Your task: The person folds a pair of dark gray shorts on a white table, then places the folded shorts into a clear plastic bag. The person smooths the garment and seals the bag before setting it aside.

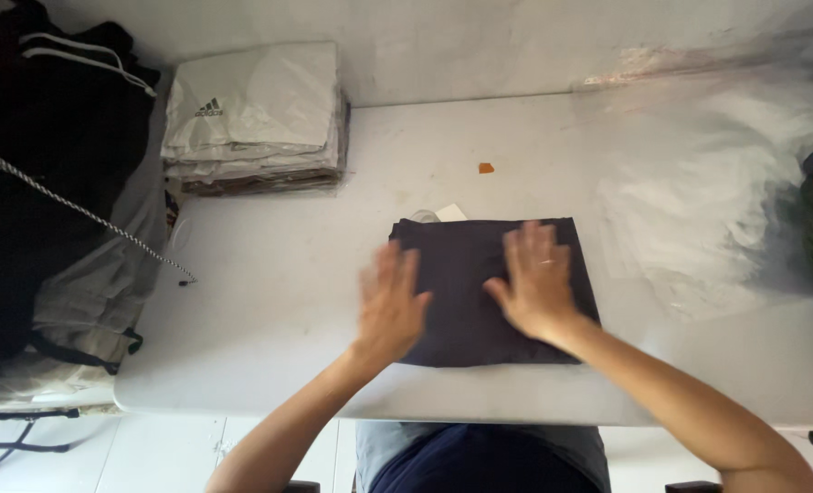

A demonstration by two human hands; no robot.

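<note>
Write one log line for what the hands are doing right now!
left hand: flat, open, on folded dark garment | right hand: flat, open, on it | garment on white table | bagged stack far left

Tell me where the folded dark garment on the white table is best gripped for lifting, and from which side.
Probably by its near edge, from the person's side. The folded dark garment lies flat and square on the white table, that edge running close to the table's front. The left hand and right hand rest flat on top, already near both near corners, so fingers could slide underneath.
</note>
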